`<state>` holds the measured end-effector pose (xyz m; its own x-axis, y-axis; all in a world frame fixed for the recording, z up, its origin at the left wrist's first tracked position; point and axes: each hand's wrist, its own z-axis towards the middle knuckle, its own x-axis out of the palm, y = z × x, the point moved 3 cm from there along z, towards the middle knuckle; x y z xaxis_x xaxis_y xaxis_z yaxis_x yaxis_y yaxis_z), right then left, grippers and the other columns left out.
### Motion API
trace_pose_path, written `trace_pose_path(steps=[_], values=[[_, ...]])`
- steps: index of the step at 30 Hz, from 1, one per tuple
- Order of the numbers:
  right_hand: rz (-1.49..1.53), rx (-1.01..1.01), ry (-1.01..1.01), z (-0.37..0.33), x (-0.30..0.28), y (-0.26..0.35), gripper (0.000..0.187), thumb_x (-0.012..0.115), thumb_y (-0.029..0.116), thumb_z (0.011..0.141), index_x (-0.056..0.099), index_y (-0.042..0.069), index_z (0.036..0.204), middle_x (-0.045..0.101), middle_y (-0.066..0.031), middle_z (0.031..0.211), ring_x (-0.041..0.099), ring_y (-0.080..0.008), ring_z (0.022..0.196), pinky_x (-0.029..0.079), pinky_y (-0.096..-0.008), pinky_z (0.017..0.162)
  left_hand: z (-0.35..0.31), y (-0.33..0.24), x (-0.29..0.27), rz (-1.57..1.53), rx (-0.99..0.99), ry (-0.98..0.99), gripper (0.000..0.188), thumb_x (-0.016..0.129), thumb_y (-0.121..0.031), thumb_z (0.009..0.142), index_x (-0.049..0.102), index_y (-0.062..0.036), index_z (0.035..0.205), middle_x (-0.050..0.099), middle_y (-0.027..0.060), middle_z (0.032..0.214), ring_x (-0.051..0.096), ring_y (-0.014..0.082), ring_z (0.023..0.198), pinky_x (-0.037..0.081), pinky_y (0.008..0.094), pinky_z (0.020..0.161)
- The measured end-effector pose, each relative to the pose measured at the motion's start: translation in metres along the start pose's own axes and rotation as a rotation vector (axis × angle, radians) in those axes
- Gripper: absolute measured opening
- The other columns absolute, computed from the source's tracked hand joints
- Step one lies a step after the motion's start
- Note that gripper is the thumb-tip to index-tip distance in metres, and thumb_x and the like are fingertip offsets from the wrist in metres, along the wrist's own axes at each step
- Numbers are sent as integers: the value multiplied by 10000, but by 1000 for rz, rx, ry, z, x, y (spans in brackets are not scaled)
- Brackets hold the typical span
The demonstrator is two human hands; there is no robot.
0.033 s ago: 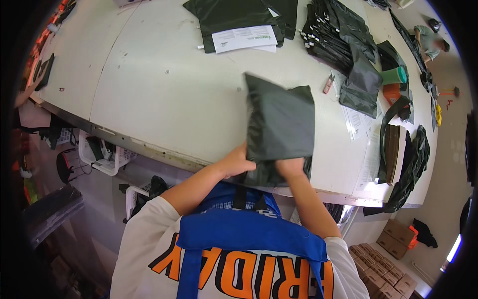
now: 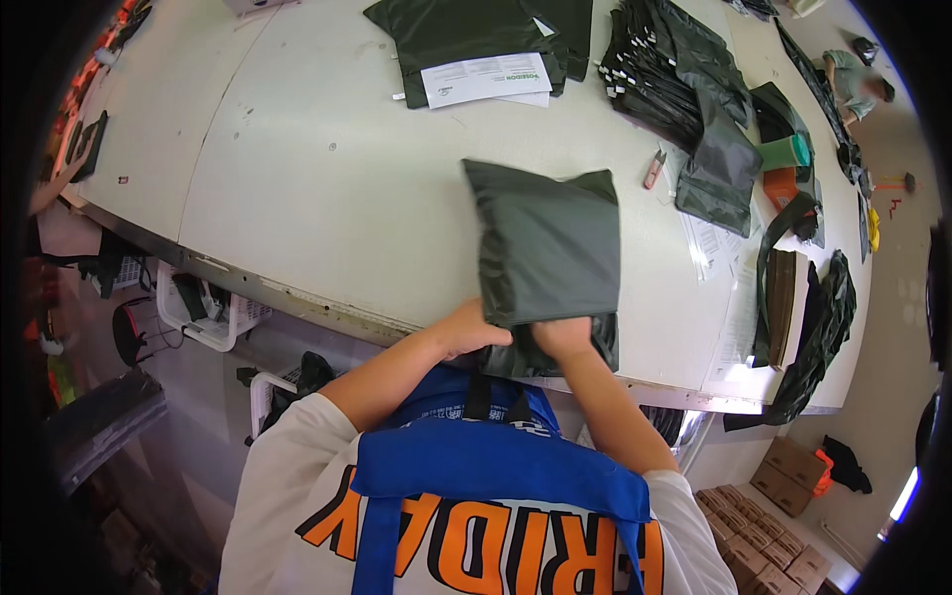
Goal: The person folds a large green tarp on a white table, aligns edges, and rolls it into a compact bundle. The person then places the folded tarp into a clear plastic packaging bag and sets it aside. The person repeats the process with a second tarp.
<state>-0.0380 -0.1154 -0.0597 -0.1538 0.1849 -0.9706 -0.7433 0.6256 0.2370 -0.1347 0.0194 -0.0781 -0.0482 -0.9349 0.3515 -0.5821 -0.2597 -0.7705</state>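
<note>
A dark green, flat fabric pouch (image 2: 547,243) is in front of me at the near edge of the table, its far corners pointing away. My left hand (image 2: 474,330) is closed on the pouch's near left edge, thumb on top. The fingers of my right hand (image 2: 563,338) go under the pouch's near edge, into its opening, and are hidden there; only the back of the hand and the wrist show. A dark flap of the same material hangs over the table edge below both hands.
Dark green pieces (image 2: 466,35) with a white printed sheet (image 2: 486,79) lie at the far side. Right of them are a pile of dark strips (image 2: 654,79), small snips (image 2: 654,169), a green cup-like roll (image 2: 785,152) and papers (image 2: 706,243). White baskets (image 2: 213,309) stand below the table; a person (image 2: 855,84) works far right.
The pouch has shifted a little to the left and toward me. My right hand has moved left along with it; my left hand stays at the pouch's edge.
</note>
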Motion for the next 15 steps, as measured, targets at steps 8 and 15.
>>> trace_pose_path(steps=[8,15], values=[[397,34,131,58,9,-5,604,521,360,918,350,61,1414,376,-143,1434,344,-289,1326,245,-398,1118,-6,7,-12,-279,-22,-75,628,595,-14,719,427,7,1324,539,126,1231,507,221,1123,396,319,963],[242,-32,104,64,30,1,598,503,360,927,343,55,1416,370,-137,1437,343,-281,1323,258,-393,1110,-14,18,0,-84,-53,-154,578,646,-36,761,444,33,1298,569,151,1210,532,238,1109,401,330,965]])
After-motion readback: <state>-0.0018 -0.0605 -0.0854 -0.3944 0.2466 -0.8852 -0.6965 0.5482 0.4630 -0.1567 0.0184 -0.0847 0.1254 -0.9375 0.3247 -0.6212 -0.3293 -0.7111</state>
